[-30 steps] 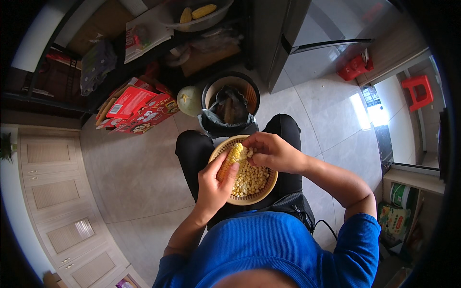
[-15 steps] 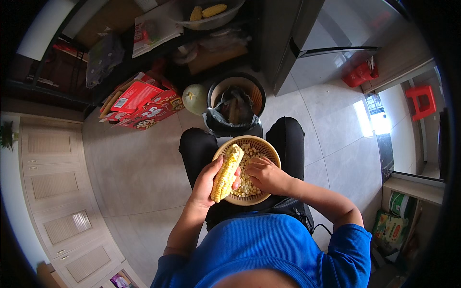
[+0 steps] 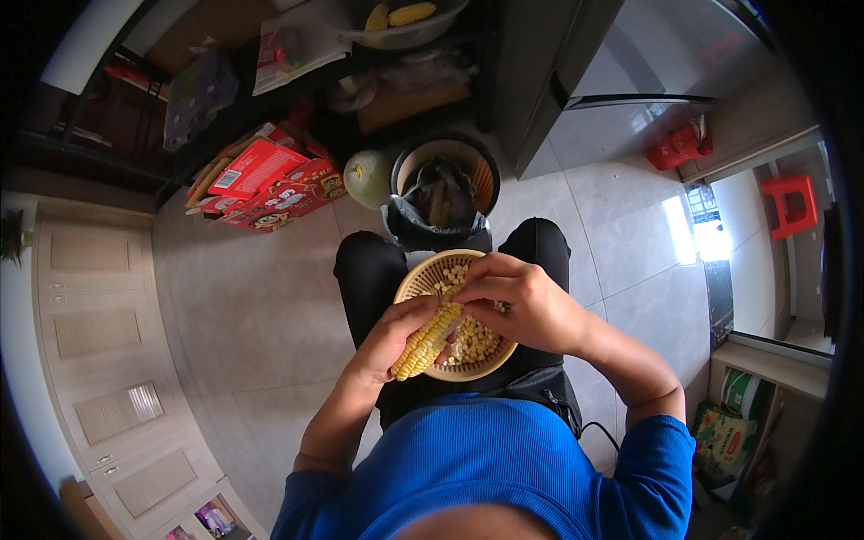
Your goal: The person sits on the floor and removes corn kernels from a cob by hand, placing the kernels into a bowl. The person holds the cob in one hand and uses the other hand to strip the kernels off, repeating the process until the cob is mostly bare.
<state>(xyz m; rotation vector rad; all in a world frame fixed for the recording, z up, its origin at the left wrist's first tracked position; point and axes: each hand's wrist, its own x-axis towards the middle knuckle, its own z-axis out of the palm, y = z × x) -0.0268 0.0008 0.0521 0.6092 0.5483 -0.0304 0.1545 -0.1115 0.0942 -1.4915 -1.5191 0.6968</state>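
A yellow corn cob (image 3: 428,341) lies slanted across my lap, with my left hand (image 3: 389,339) gripping its lower part. My right hand (image 3: 515,301) is closed over the cob's upper end, above a round woven basket (image 3: 416,281) that holds several loose kernels (image 3: 477,342). The basket rests on my thighs in black trousers. My right hand covers the upper end of the cob and part of the basket.
A black bin (image 3: 443,193) lined with a bag stands on the tiled floor just past my knees, a pale green melon (image 3: 368,178) beside it. Red cartons (image 3: 266,183) lie at the left. A bowl with more cobs (image 3: 403,18) sits on a dark shelf. Red stools (image 3: 790,200) stand at the right.
My right hand has moved from inside the basket back onto the cob's upper end. The cob has tilted lower and more to the left in my left hand.
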